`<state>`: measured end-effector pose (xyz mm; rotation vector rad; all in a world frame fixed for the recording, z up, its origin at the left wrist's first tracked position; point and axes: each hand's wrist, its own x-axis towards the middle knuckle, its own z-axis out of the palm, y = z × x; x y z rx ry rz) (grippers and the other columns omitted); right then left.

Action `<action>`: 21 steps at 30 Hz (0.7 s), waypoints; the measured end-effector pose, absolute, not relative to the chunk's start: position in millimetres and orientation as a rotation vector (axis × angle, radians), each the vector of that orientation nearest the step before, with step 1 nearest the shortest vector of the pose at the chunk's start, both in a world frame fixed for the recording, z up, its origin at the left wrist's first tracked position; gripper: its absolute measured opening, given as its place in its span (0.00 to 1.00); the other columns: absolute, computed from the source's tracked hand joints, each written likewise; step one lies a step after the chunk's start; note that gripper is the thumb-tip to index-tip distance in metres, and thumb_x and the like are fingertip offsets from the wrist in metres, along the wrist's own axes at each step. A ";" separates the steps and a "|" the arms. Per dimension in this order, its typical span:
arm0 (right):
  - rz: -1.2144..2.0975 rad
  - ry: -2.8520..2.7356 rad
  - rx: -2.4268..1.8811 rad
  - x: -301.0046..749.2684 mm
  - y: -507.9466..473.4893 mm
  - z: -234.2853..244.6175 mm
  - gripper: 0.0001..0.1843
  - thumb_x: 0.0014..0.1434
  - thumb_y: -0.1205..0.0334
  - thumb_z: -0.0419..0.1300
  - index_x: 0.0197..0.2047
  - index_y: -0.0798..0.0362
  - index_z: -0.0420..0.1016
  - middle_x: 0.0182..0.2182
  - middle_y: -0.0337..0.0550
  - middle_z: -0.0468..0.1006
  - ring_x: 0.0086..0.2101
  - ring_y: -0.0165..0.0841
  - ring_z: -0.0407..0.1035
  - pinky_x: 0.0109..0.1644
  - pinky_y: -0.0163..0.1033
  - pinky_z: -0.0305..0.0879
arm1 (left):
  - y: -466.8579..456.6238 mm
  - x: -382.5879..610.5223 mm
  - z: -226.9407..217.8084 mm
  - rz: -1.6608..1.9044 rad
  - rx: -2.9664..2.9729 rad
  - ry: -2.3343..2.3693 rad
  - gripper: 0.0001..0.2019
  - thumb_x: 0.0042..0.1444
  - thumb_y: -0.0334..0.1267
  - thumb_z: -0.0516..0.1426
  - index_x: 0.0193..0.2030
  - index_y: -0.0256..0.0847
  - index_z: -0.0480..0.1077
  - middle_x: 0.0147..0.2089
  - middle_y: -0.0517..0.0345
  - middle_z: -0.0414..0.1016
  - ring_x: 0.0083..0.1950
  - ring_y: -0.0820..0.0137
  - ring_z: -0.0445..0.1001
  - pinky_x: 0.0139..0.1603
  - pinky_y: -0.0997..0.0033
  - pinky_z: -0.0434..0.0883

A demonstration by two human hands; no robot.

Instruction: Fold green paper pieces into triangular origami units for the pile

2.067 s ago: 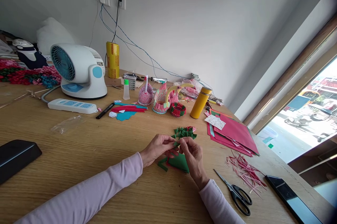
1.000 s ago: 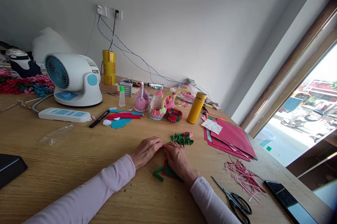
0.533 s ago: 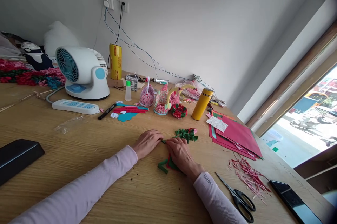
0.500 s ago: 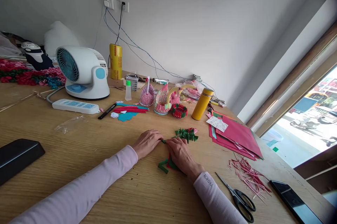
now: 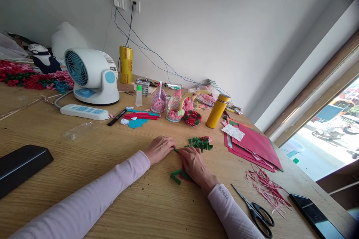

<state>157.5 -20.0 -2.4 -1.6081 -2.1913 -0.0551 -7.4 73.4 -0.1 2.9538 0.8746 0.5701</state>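
My left hand and my right hand meet over the table, fingers closed on a small green paper piece that shows between their fingertips. Its far side and folds are hidden by the fingers. Under and beside my right hand lie a green paper strip and some red-edged paper, partly covered by the palm. Just beyond the right hand sits a pile of folded green paper pieces, with a bit of pink and red at its back.
At right are scissors, thin red paper strips, a phone and stacked red paper sheets. Behind stand a yellow bottle, a round red-green paper basket and paper swans. A fan and power strip are at left.
The whole view has shifted slightly, so everything sits a little further right. Both hands keep nearly the same pose on the green paper piece.
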 end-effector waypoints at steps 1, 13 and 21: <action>-0.055 -2.189 -1.609 157.6 -19.8 -2.6 0.13 0.65 0.66 0.49 0.42 0.50 0.74 0.41 0.42 0.78 0.42 0.34 0.67 0.46 0.39 0.55 | 72.4 -7.2 1.2 0.564 2.976 0.867 0.05 0.59 0.34 0.54 0.36 0.41 0.71 0.37 0.58 0.74 0.40 0.68 0.71 0.40 0.70 0.63; -0.065 -2.217 -1.639 154.7 -22.9 3.0 0.14 0.66 0.63 0.48 0.42 0.48 0.75 0.42 0.42 0.77 0.42 0.35 0.67 0.46 0.39 0.55 | 59.4 -9.9 0.2 0.506 3.097 0.842 0.09 0.61 0.29 0.47 0.38 0.39 0.68 0.39 0.55 0.70 0.43 0.67 0.67 0.43 0.69 0.64; -0.111 -2.261 -1.664 155.4 -20.3 -0.2 0.14 0.66 0.64 0.48 0.43 0.49 0.75 0.40 0.43 0.77 0.41 0.34 0.66 0.45 0.39 0.53 | 47.6 -11.7 -3.0 0.492 3.096 0.868 0.12 0.61 0.28 0.46 0.44 0.40 0.69 0.44 0.54 0.69 0.46 0.66 0.66 0.46 0.67 0.63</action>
